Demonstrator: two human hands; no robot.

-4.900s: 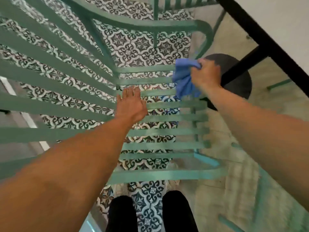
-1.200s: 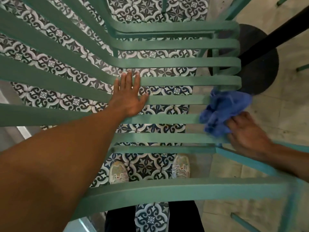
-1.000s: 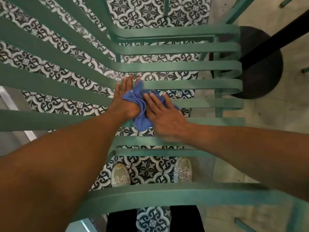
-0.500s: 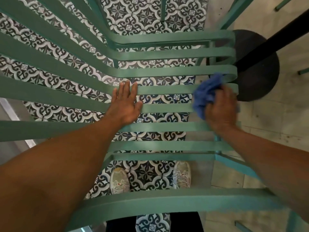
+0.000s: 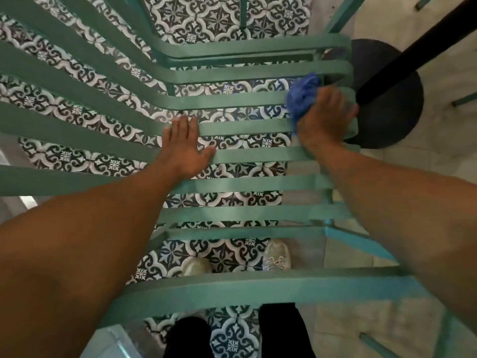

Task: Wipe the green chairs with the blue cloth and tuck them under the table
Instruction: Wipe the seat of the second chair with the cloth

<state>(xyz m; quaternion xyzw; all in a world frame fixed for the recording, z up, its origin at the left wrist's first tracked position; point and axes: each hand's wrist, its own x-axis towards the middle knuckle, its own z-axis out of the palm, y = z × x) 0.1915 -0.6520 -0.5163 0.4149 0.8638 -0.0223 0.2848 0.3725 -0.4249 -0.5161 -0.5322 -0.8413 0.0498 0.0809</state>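
- The right hand (image 5: 324,117) clutches a crumpled blue cloth (image 5: 303,95) at the right-centre of the frame, fingers curled round it, pressing it onto the far right end of the seat slats, probably to scrub the edge.
- The left hand (image 5: 184,148) lies flat at frame centre, fingers straight and together, palm down on the slats; it likely steadies the seat against the wiping push.
- The green slatted metal chair (image 5: 245,184) fills most of the frame, its backrest bar crossing the lower part.
- The black round table base (image 5: 392,99) with its dark post sits at upper right, just beyond the seat's edge, so tucking in appears not yet done.
- Patterned floor tiles (image 5: 219,16) show between the slats.
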